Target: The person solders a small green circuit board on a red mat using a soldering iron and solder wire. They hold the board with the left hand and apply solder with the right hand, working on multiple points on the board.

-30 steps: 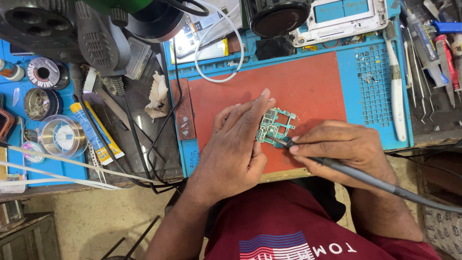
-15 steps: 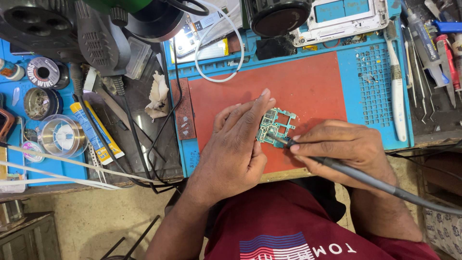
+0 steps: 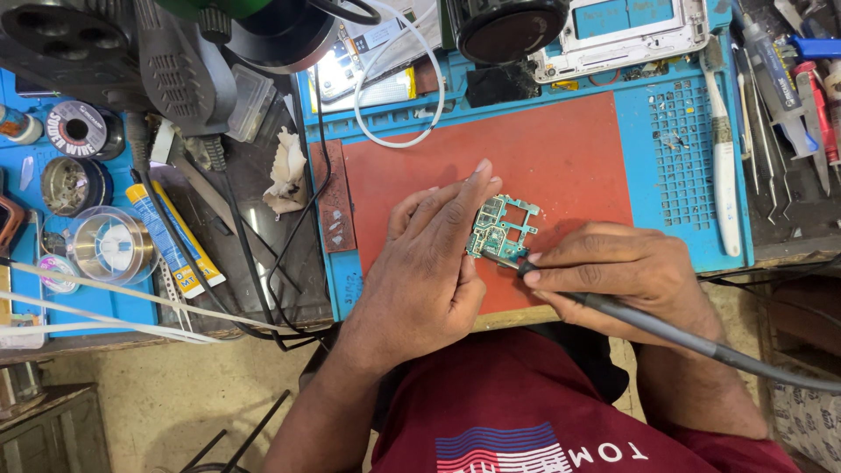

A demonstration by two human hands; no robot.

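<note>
An electronics repair workshop: a cluttered worktop (image 3: 263, 219) with a red-and-blue repair mat (image 3: 578, 149), solder wire spool (image 3: 77, 130) at 10 o'clock, tweezers (image 3: 764, 140) at 2 o'clock, a dismantled phone frame (image 3: 632, 26) at 12 o'clock.

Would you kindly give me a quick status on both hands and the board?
Left hand steadying green circuit board on red mat. Right hand pinching soldering iron, tip at board's lower edge. Nothing obstructing.

Bright, even overhead light; sharp focus around the fingers (image 3: 455, 206); soft shadows beneath them; glare on the glossy dark glass sheet (image 3: 263, 236) leftward.
</note>
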